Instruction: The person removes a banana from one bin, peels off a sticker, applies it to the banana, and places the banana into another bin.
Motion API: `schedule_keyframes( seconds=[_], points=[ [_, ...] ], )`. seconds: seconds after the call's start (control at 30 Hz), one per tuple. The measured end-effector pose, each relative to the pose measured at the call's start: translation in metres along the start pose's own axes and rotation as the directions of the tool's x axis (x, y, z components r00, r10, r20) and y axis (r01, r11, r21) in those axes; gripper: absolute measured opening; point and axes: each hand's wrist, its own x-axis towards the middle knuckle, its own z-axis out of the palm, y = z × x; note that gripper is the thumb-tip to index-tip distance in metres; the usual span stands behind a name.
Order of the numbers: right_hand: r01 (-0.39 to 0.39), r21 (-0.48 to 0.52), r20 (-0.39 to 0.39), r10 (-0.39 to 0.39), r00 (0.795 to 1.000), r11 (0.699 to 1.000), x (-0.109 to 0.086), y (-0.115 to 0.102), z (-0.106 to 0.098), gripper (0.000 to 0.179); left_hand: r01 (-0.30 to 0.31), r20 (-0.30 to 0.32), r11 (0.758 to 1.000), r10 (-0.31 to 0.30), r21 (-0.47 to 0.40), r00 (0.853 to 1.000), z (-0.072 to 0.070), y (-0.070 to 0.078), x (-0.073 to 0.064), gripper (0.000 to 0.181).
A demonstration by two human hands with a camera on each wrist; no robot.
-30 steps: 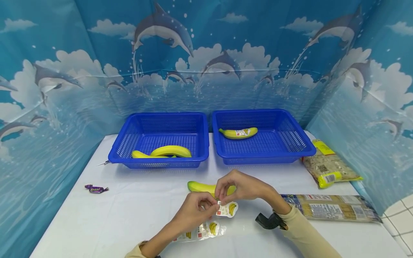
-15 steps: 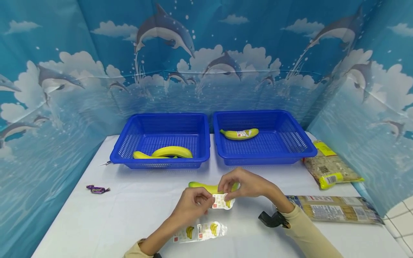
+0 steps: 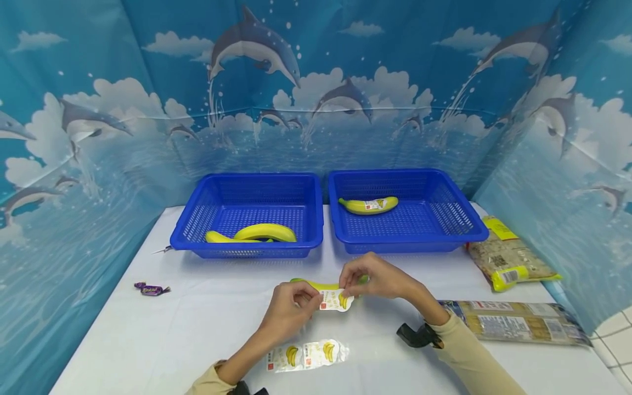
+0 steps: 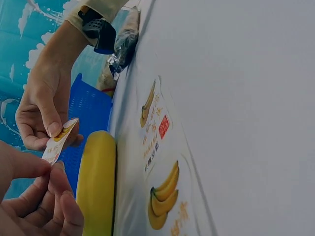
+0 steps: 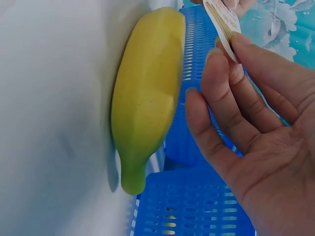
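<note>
A white sticker (image 3: 331, 300) printed with bananas is stretched between both hands above the table. My left hand (image 3: 288, 308) pinches its left end, and my right hand (image 3: 377, 278) pinches the right end between thumb and fingers. Just behind them a yellow banana (image 3: 321, 286) with a green end lies on the white cloth, partly covered by the hands in the head view. In the right wrist view this banana (image 5: 147, 93) shows whole, with no sticker on the side seen. A clear sheet with two more banana stickers (image 3: 308, 355) lies flat in front of the hands.
The left blue basket (image 3: 247, 252) holds yellow bananas; the right blue basket (image 3: 410, 247) holds one banana (image 3: 367, 206) bearing a sticker. Purple wrapped candy (image 3: 152, 289) lies at left. A grain bag (image 3: 508, 255) and a long noodle pack (image 3: 513, 322) lie at right.
Both hands have moved up and away from the sticker sheet toward the banana, carrying the sticker. The right fingers have shifted onto the sticker's right end. Banana and baskets stay put.
</note>
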Motion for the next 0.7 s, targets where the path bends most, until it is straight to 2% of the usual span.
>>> schedule_keyframes(
  seconds=[0.2,0.5,0.7],
  points=[
    [0.031,-0.032,-0.026,-0.032,0.999,0.999,0.002,0.007,0.001,0.006,-0.043,-0.066,0.993,0.051,0.110,0.997,0.004,-0.004,0.003,0.010],
    [0.040,-0.090,-0.078,-0.048,0.996,0.995,0.003,0.012,0.003,0.005,-0.074,-0.142,0.959,0.116,0.273,0.983,0.009,-0.002,0.007,0.013],
    [0.059,-0.141,-0.103,-0.073,0.992,0.988,0.005,0.016,0.005,0.005,-0.029,-0.154,0.939,0.086,0.341,0.984,0.011,-0.003,0.011,0.015]
  ],
)
